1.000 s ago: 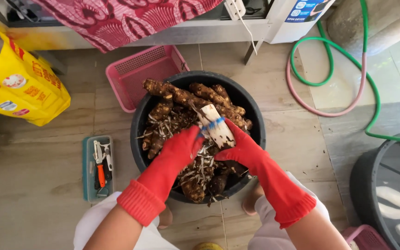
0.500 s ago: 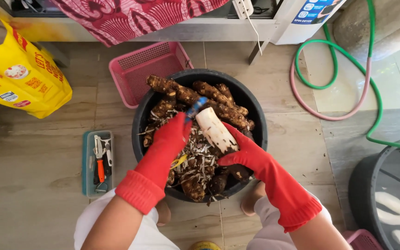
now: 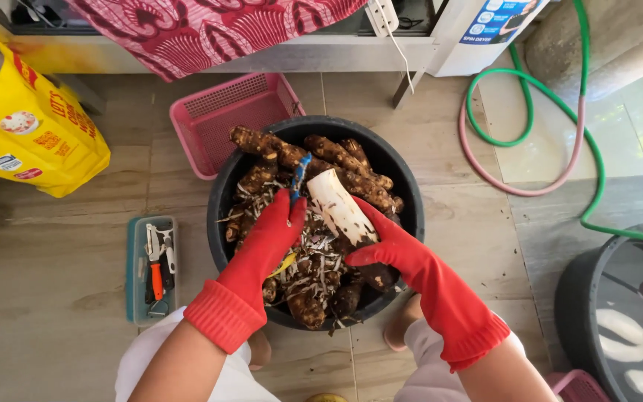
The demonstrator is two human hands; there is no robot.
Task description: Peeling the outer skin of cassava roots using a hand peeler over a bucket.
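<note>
Red rubber gloves on both our hands, over a black tub [image 3: 221, 201] full of brown unpeeled roots [image 3: 340, 155] and pale peel scraps [image 3: 314, 257]. Our right hand [image 3: 392, 249] is clenched around the lower end of a half-peeled cassava root [image 3: 338, 206], white flesh showing, tilted with its bare tip pointing up and away from us, held just above the pile in the tub's middle. Our left hand [image 3: 273, 231] grips a blue-handled peeler [image 3: 298, 173], the blade end sitting just beside the white root's top left, touching or nearly so, we can't tell which. Pink plastic basket [image 3: 225, 112] sits on the floor touching the tub's far left rim. Teal tray [image 3: 137, 246] with pliers and small tools lies left of the tub. Yellow bag [image 3: 27, 130] stands far left. Green and pink hoses [image 3: 530, 138] loop on the floor at upper right. Dark basin [image 3: 578, 298] at right edge holds water with white peeled pieces [image 3: 619, 324] in it. Patterned red cloth [image 3: 210, 30] hangs along the top.
</note>
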